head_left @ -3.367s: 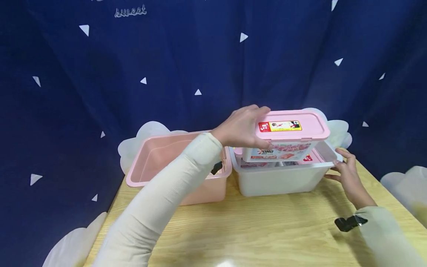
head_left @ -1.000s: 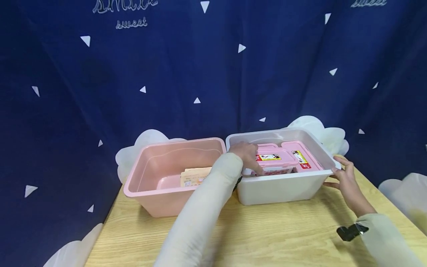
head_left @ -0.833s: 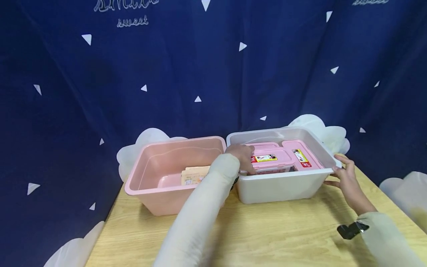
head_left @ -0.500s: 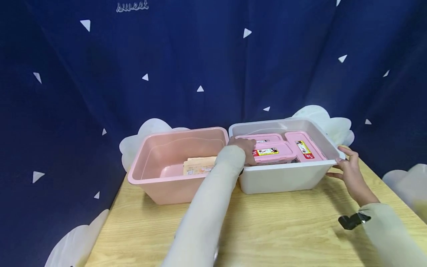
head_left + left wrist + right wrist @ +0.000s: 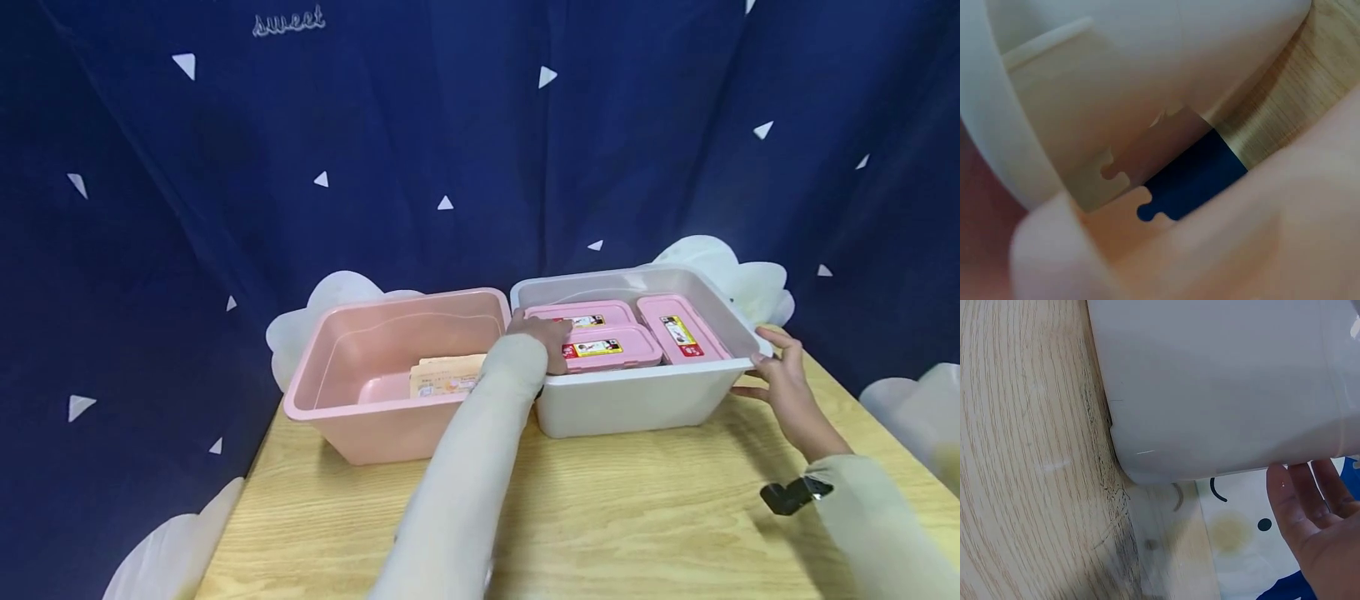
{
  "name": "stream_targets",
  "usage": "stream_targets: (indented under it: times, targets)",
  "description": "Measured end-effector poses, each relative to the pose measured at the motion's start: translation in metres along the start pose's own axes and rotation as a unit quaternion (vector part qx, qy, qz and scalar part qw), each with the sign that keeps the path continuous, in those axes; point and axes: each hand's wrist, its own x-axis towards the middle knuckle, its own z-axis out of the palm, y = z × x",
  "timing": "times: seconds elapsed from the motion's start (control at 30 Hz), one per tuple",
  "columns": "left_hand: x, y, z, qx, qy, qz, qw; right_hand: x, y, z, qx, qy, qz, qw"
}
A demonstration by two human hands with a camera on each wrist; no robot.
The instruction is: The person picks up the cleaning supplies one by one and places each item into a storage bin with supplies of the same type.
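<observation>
My left hand (image 5: 542, 333) holds the left end of a pink-lidded laundry capsule box (image 5: 626, 345), which lies flat at the front of a white bin (image 5: 630, 402). Its fingertips rest over the lid; the rest of the grip is hidden by the wrist and bin rim. Behind lies a second pink-lidded box (image 5: 617, 309), and a third box (image 5: 675, 315) is set crosswise on the right. My right hand (image 5: 791, 396) grips the bin's right rim, thumb at the top edge; several of its fingers (image 5: 1285, 497) touch the outer wall in the right wrist view.
Left of the white bin stands a pink bin (image 5: 375, 429), holding tan printed packets (image 5: 447, 375). Both bins sit close together on a wooden table (image 5: 600, 517). A dark blue curtain (image 5: 390, 150) hangs right behind them.
The raised capsule box has been lowered into the white bin. Over the last second it has settled flatter, level with the box behind it. My right hand has stayed on the rim.
</observation>
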Motion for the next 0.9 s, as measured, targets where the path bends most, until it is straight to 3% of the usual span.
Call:
stream_targets:
  times: [0.43,0.67,0.77,0.9]
  targets:
    - [0.002,0.002,0.000,0.045,0.030,-0.002,0.9985,0.007,-0.004,-0.002,0.005,-0.001,-0.002,1.0000]
    - [0.002,0.006,-0.006,0.082,0.052,0.007,0.9953,0.007,-0.008,-0.005,0.071,0.008,-0.009,0.9974]
    - [0.004,0.009,-0.002,0.080,0.054,0.013,0.9952,0.006,-0.007,-0.003,0.078,0.009,0.001,0.9969]
    - [0.004,0.010,0.009,0.079,0.037,0.015,0.9961,0.001,-0.002,0.002,0.039,0.002,0.017,0.9991]
